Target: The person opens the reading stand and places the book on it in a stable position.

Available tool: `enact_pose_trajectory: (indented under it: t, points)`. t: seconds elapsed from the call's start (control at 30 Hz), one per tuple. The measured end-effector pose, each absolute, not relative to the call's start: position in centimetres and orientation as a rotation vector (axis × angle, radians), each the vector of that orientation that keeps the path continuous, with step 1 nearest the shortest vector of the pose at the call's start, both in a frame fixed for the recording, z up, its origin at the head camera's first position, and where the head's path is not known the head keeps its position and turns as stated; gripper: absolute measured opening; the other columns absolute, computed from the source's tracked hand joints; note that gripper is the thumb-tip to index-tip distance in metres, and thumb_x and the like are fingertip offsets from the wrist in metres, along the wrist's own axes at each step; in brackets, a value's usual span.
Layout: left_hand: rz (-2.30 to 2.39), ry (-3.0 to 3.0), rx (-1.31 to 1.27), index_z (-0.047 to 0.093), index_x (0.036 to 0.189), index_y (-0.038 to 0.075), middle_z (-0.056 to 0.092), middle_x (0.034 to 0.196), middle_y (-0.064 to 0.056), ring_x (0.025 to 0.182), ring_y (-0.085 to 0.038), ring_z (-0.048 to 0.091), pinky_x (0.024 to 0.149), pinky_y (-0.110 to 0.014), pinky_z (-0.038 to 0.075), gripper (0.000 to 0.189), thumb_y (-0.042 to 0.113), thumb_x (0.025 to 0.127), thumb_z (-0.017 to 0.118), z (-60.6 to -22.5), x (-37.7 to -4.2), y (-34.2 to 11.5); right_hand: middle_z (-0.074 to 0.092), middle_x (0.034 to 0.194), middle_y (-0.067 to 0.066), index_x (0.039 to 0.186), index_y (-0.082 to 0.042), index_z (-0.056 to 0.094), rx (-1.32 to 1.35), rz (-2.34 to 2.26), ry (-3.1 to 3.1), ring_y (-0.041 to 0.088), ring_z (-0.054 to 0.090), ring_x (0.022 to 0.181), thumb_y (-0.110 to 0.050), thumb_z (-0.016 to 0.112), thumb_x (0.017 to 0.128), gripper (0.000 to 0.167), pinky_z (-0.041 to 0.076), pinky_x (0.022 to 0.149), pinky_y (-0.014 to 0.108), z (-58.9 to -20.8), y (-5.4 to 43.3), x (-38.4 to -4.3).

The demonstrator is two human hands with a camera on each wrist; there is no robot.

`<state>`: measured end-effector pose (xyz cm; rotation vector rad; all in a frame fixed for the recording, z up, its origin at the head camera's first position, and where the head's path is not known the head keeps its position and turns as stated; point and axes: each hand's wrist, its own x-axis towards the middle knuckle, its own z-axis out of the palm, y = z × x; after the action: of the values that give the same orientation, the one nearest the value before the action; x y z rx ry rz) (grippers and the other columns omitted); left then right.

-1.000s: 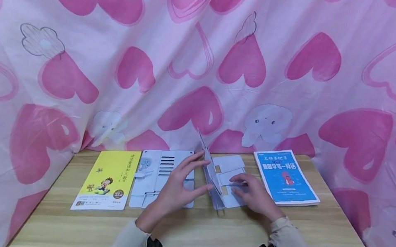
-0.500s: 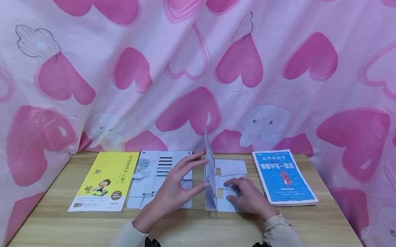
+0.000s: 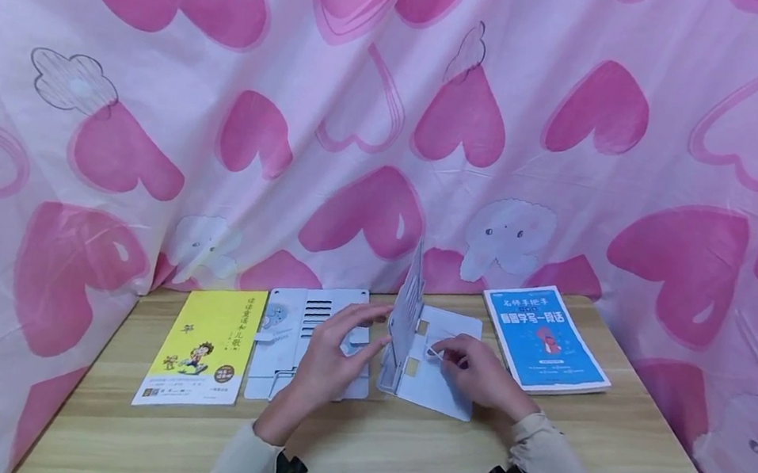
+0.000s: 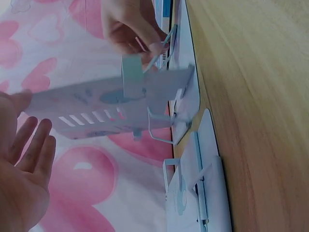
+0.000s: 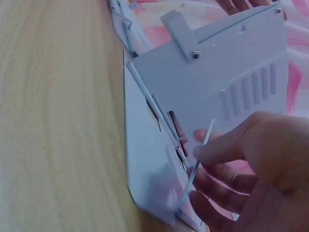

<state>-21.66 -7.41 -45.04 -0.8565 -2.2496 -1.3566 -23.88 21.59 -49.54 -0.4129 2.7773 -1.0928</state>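
Note:
A pale metal book stand is partly unfolded on the table, its slotted back panel (image 3: 405, 312) standing up from the base plate (image 3: 441, 392). The fingers and thumb of my left hand (image 3: 327, 357) reach the panel's left side. In the left wrist view, that hand (image 4: 24, 183) has its fingers extended, with one digit at the panel's outer edge. My right hand (image 3: 483, 374) is over the base plate. Between its thumb and fingers it pinches a thin wire support bar (image 5: 187, 188) that rises from the plate. A small bent clip (image 5: 177, 34) sticks out from the panel.
A second pale book stand (image 3: 271, 366) lies flat behind my left hand. Farther left lies a yellow book (image 3: 208, 334), and a blue book (image 3: 545, 342) lies to the right. A pink heart-patterned curtain (image 3: 381, 109) hangs behind the wooden table (image 3: 391, 470).
The back panel has swung from leaning left to nearly upright, and the base plate has shifted slightly rightward. My right fingers now pinch the wire bar, raised off the plate.

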Motion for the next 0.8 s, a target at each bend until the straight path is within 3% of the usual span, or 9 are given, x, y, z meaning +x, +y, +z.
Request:
enact_pose_trajectory:
  t: [0.3,0.8]
  points:
    - [-1.484,-2.151,-0.841,0.07,0.144,0.022,0.077,0.133,0.0,0.108,-0.017,0.078,0.09,-0.031,0.067,0.046,0.011,0.1,0.078,-45.2,-22.0,-7.2,0.076,0.134,0.002,0.142,-0.021,0.072,-0.417,-1.207,2.712,0.021,0.074,0.116,-0.013,0.075,0.103,0.041,0.063,0.103,0.048,-49.4,22.2,-23.0]
    - [-1.552,-2.083,-1.013,0.074,0.135,0.009,0.079,0.126,-0.007,0.106,-0.019,0.078,0.088,-0.033,0.068,0.038,0.003,0.098,0.078,-45.0,-21.6,-4.7,0.063,0.156,0.009,0.156,-0.015,0.058,-0.545,-1.334,2.573,0.029,0.066,0.138,-0.024,0.069,0.107,0.051,0.058,0.112,0.045,-50.2,23.5,-21.5]
